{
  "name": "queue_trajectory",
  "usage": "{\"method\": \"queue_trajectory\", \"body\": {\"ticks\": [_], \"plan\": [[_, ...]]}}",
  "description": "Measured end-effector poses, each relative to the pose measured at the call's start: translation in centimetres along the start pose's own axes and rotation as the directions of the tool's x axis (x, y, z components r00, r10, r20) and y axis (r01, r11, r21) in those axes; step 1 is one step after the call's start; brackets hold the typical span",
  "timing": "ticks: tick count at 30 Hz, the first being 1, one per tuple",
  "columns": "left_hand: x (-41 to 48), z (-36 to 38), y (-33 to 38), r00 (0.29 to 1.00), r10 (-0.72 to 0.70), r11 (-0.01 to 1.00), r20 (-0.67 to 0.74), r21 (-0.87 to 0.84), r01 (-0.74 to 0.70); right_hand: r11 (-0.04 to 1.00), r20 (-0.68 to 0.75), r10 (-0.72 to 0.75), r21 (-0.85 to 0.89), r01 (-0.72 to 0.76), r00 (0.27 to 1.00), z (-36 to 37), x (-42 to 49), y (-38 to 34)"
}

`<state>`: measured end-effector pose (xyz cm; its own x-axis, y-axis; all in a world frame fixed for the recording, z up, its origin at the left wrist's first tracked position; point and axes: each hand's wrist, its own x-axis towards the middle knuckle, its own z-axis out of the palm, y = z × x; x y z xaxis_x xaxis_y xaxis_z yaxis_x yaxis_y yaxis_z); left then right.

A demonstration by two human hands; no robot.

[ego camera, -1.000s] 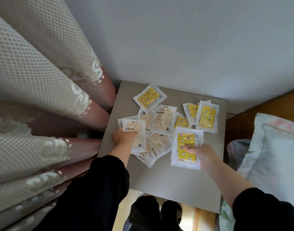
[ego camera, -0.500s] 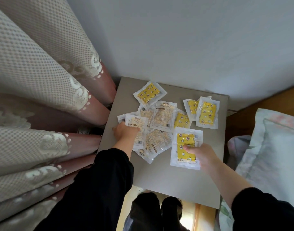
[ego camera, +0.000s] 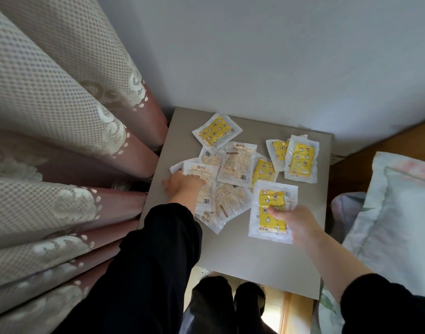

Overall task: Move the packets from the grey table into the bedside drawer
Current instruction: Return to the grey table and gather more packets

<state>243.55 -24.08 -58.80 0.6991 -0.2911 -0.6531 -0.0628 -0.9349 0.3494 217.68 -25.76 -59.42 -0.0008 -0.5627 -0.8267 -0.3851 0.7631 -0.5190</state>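
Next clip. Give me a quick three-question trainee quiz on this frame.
1. True or false: every packet on the table shows a yellow face.
2. The right hand pinches: A) the front yellow packet; B) a pen; C) nothing.
3. What hangs left of the table?

Key: 1 false, the white packets show print instead; 2 A; 3 the curtain.
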Motion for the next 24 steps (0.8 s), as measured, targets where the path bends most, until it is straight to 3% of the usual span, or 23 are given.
{"method": "queue_trajectory", "body": {"ticks": [5, 9, 13, 16, 20, 22, 24], "plan": [[-0.4, -0.1, -1.0, 0.984, 0.178, 0.982, -0.001, -0.068, -0.178, 1.000, 0.029, -0.019, 0.013, 0.019, 0.999, -0.1, -0.4, -0.5], [-1.1, -0.5, -1.8, 0.962, 0.253, 0.960, -0.099, -0.096, -0.262, 1.000, 0.025, -0.010, 0.005, 0.010, 1.000, 0.5, -0.3, -0.8], [-1.6, -1.0, -2.5, 0.897, 0.424, 0.900, -0.124, -0.046, -0.432, 1.000, 0.029, -0.010, 0.011, 0.010, 1.000, 0.5, 0.0, -1.2], [-1.7, -1.6, -2.8, 0.879, 0.456, 0.873, -0.136, -0.124, -0.472, 1.000, 0.029, 0.000, 0.024, 0.000, 1.000, 0.2, 0.3, -1.6], [-2.0, -2.2, -2.3, 0.901, 0.417, 0.859, -0.124, -0.270, -0.435, 1.000, 0.029, 0.010, 0.014, -0.011, 1.000, 0.3, 0.1, -2.0], [-2.0, -2.5, -2.0, 0.949, 0.310, 0.884, -0.056, -0.350, -0.309, 1.000, 0.034, 0.012, 0.010, -0.013, 0.999, 0.4, -0.1, -2.3], [-1.5, -2.8, -2.3, 0.980, 0.187, 0.820, 0.062, -0.559, -0.121, 1.000, 0.043, 0.018, 0.018, -0.018, 0.999, 0.6, -0.4, -2.8]]}}
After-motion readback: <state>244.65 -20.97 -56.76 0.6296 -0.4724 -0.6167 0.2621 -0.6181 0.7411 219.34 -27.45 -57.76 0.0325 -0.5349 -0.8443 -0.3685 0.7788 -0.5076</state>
